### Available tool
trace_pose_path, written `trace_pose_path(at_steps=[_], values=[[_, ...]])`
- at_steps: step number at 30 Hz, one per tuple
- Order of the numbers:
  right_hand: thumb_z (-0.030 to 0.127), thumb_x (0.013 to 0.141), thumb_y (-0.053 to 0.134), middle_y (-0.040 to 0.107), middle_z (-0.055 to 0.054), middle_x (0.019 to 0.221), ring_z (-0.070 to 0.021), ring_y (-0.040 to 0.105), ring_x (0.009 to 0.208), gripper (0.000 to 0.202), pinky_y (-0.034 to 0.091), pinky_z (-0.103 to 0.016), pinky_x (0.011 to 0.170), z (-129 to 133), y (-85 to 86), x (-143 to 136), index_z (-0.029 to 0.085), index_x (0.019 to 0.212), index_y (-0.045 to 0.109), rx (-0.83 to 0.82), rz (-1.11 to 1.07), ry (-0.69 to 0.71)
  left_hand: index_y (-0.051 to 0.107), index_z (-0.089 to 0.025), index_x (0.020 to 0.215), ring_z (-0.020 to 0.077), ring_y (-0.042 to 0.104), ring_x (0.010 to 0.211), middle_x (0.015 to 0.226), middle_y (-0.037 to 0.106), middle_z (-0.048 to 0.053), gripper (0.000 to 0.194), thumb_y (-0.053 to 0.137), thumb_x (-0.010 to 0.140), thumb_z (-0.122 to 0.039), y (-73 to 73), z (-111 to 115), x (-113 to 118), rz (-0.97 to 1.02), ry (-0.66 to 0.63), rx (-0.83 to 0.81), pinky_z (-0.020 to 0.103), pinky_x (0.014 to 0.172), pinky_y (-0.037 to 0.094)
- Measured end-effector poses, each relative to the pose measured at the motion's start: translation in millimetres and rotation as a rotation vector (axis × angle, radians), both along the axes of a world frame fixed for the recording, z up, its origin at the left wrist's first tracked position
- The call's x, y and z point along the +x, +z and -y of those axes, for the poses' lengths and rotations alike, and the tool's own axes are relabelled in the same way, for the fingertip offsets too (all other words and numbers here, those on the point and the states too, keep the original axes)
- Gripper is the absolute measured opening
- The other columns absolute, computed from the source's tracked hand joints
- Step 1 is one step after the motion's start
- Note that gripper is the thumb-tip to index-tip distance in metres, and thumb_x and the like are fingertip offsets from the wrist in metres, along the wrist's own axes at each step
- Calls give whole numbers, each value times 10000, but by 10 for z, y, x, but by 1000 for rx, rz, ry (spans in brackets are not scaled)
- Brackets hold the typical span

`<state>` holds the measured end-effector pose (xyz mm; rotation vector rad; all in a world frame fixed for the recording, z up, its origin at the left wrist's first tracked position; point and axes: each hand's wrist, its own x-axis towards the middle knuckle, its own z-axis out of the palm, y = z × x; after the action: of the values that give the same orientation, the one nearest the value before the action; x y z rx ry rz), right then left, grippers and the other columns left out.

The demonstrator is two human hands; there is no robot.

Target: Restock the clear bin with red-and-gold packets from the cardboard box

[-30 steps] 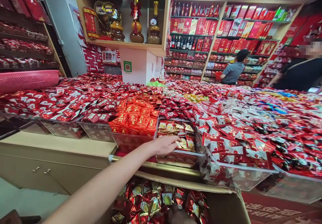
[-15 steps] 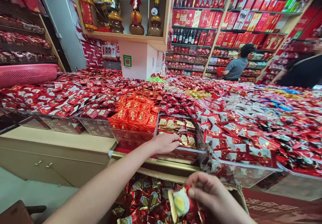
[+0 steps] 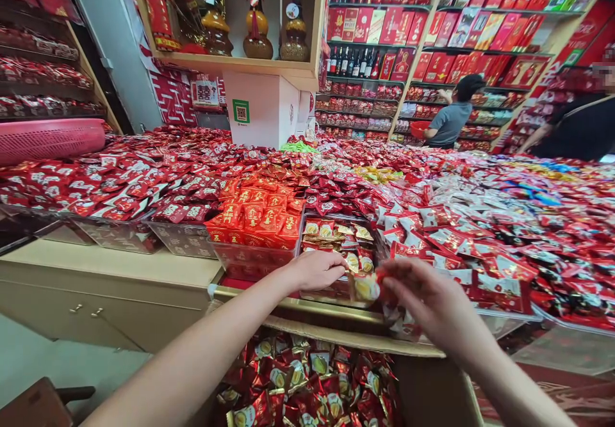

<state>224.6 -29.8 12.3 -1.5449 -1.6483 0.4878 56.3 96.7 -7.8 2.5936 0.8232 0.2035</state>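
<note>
My right hand pinches a wrapped candy by its red end. The packet is gold and red with a yellow fruit picture, and it hangs just over the front rim of a clear plastic bin. Inside that bin, matching wrapped candies lie in rough rows. Reaching over the bin's near left part, my left hand has its fingers stretched onto the packets; its fingertips are partly hidden. Below both arms, an open cardboard box holds a loose heap of the same candies.
Orange-red packets fill the bin on the left. Red and white packets are heaped on the right. A white box-like pillar stands behind, under a wooden display cabinet. Two people are at the back right, one with a red basket.
My right hand has risen from above the cardboard box to the clear bin's front rim, carrying the candy. My left hand stays nearly in place. One person at the back has raised an arm.
</note>
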Motion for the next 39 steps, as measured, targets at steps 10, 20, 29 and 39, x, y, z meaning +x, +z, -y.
trace_pose_path(at_steps=[10,20,29,39], values=[[40,749,385,677,-122,837,-237,637,771,271,412,-265,562,-765,258,-159,144,894,589,-239,1102,169,606,-264,974,200,606,844,935,676,10,287,365,831,-324,-59,-34,-12,-8,8,35,276,734,431],[22,699,473,667,-171,922,-256,622,873,269,440,-273,646,-961,79,-165,82,899,642,-454,1146,333,600,-283,996,170,593,881,979,668,-27,275,382,830,-305,-27,-18,-5,0,-3,3,246,771,424],[0,654,520,633,-161,1033,-254,597,938,451,441,-265,649,-998,176,-213,91,1095,548,-543,1083,387,565,-219,1068,147,582,921,1062,639,-2,303,379,829,-205,38,-8,37,34,-2,-11,224,808,431],[15,704,456,626,-150,1050,-227,586,957,420,434,-260,690,-942,168,-167,109,1102,551,-486,1057,372,575,-212,1048,211,558,996,1069,628,56,356,507,727,-73,275,-114,-14,-157,32,119,289,841,423]])
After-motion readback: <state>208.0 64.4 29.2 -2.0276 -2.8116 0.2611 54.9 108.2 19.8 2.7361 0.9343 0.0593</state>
